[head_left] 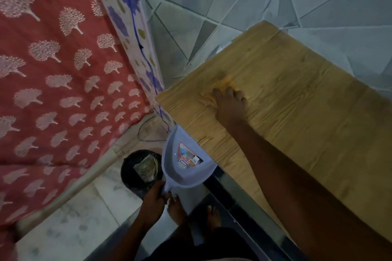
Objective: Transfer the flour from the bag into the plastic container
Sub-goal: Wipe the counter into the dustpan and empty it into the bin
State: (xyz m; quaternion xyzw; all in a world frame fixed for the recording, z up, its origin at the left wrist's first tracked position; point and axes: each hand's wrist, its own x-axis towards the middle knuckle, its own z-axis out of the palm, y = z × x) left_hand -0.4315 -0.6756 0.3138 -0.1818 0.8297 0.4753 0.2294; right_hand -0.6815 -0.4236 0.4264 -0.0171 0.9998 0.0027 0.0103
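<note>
R hand (pixel 230 103) lies palm-down on the wood-grain tabletop (pixel 297 95), fingers spread & flat over a yellowish powder patch (pixel 220 85) at its 11 o'clock, gripping nothing. L hand (pixel 153 201) is clenched round the handle of a pale blue plastic dustpan (pixel 186 163), held w/ its mouth tucked under the table edge at the R hand's 7 o'clock. Black bucket (pixel 139 168) sits on the floor at the dustpan's 9 o'clock; flour bag & plastic container not in view.
</note>
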